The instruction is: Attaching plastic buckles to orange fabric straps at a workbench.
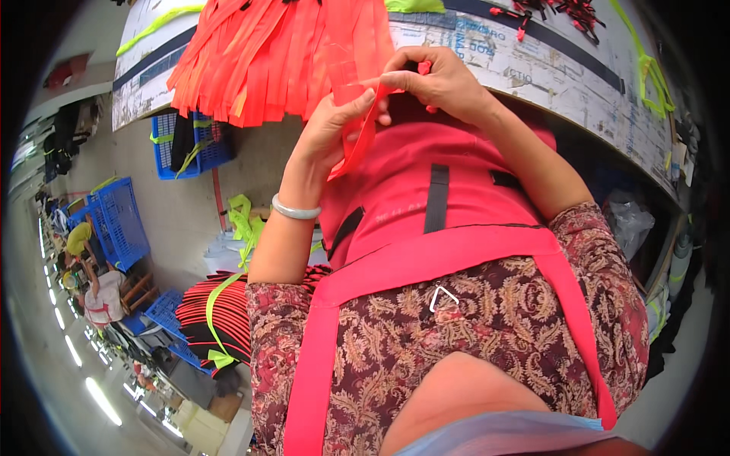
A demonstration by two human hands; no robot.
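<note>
A thick spread of orange-red strips covers the left part of the surface, their cut ends hanging over its near edge and crowding up to the hands. Farther right lies a heap of small red-and-black pieces, and a lime-yellow strap trails near the surface's right end. Below, on the left, are a blue crate with dark and lime straps over it and a bundle of red-and-black pieces tied with a lime band; other people sit well apart.

Both forearms rise in front of the red apron, elbows bent, and the hands meet just off the surface's near edge. Between them is the held strip — orange-red, bent, its lower part hanging beneath the left hand. That hand, thumb up, grips it between thumb and fingers. The right hand arches over, thumb and forefinger pinching the strip's upper part — a small red piece shows among its curled fingers.
</note>
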